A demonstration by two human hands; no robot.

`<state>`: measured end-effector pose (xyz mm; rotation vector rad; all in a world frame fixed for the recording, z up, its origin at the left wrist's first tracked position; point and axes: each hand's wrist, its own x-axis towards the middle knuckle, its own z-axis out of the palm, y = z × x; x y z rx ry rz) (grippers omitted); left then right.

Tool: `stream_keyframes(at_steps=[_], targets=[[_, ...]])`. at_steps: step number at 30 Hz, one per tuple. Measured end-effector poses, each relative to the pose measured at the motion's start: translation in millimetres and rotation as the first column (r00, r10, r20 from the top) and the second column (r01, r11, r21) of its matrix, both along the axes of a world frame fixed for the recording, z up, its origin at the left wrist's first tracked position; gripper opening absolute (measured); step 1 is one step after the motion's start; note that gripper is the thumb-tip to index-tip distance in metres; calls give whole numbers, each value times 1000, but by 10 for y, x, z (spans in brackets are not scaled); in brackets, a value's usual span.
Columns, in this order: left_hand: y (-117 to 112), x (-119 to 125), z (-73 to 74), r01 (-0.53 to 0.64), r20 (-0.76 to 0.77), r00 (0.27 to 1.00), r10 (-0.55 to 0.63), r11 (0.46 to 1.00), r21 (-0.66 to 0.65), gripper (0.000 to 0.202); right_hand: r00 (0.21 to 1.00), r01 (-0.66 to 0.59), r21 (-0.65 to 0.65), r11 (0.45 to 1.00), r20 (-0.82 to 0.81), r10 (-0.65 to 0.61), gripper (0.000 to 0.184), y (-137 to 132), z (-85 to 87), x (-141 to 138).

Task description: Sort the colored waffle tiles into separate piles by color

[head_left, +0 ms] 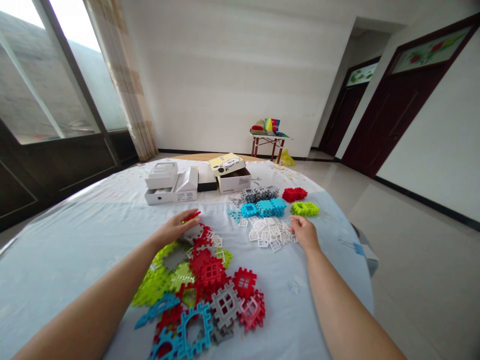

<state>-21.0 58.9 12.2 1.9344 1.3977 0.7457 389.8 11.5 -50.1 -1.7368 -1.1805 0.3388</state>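
Your head-worn camera looks forward and down from above the near edge of a table under a pale blue cloth [75, 250], close over your left hand [173, 229] at 11 o'clock and right hand [304, 232] at 1 o'clock, a white wall [232, 75] distant at 12 o'clock.

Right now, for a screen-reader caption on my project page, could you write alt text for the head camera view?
Two bare forearms reach across a pale blue tablecloth: the left hand rests at a heap of red, green, blue and grey plastic lattice tiles, and the right hand is at small white lattice pieces. White cardboard boxes stand beyond.
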Motion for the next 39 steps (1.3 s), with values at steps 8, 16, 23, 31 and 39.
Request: stream_keyframes(at_steps=[8, 16, 23, 31, 39], targets=[[175, -169, -145, -253, 94, 964, 247, 966, 59, 68, 1000, -13, 12, 1000, -11, 13, 41, 10, -9, 6], [116, -24, -206, -231, 114, 967, 227, 972, 31, 59, 1000, -21, 23, 1000, -10, 21, 41, 14, -9, 7], [222, 59, -115, -111, 149, 981, 122, 991, -79, 54, 1000, -12, 24, 1000, -23, 12, 39, 34, -29, 8], [320, 218, -168, -28, 230, 971, 66, 987, -161, 63, 1000, -9, 20, 1000, 3, 9, 37, 14, 8, -19], [330, 178, -130, -39, 183, 981, 68, 987, -157, 63, 1000, -4, 8, 1000, -13, 4, 40, 42, -52, 15]])
